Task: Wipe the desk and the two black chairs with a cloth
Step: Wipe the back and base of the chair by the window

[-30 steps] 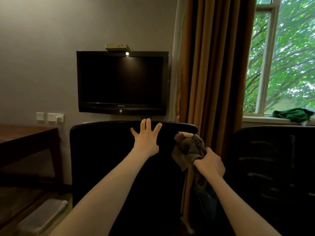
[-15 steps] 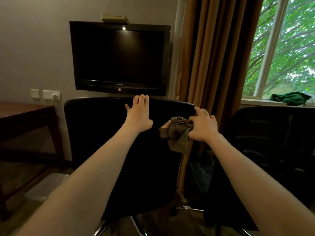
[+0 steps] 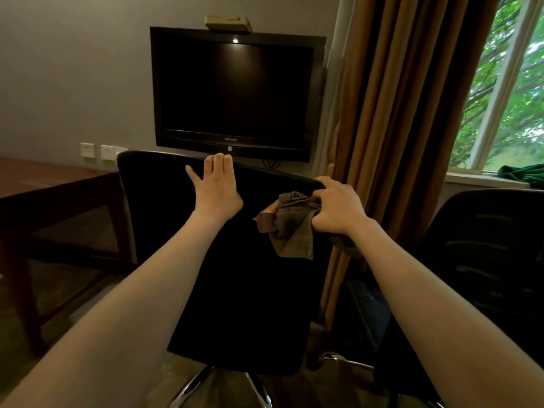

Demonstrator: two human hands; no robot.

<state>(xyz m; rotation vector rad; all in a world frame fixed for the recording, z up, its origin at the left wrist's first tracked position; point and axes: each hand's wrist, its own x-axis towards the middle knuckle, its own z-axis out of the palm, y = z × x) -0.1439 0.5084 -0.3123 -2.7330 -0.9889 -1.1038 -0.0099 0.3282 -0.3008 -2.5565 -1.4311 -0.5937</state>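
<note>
Standing between the wooden tabletop (image 3: 44, 178) on the left and the second black chair (image 3: 485, 245) on the right, the near black chair (image 3: 223, 275) shows its back. A brown curtain (image 3: 397, 113) hangs close behind its right corner. The left grip (image 3: 216, 189) lies released, fingers straight, fingertips at the top edge. The right grip (image 3: 338, 207) clutches a crumpled cloth (image 3: 290, 228) against the chair back near its upper right corner.

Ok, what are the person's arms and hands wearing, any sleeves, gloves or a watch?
Nothing worn shows. The left forearm and right forearm are bare to the frame's edge, no sleeve in view. The left hand and right hand are ungloved, with no watch, bracelet or ring visible.
</note>
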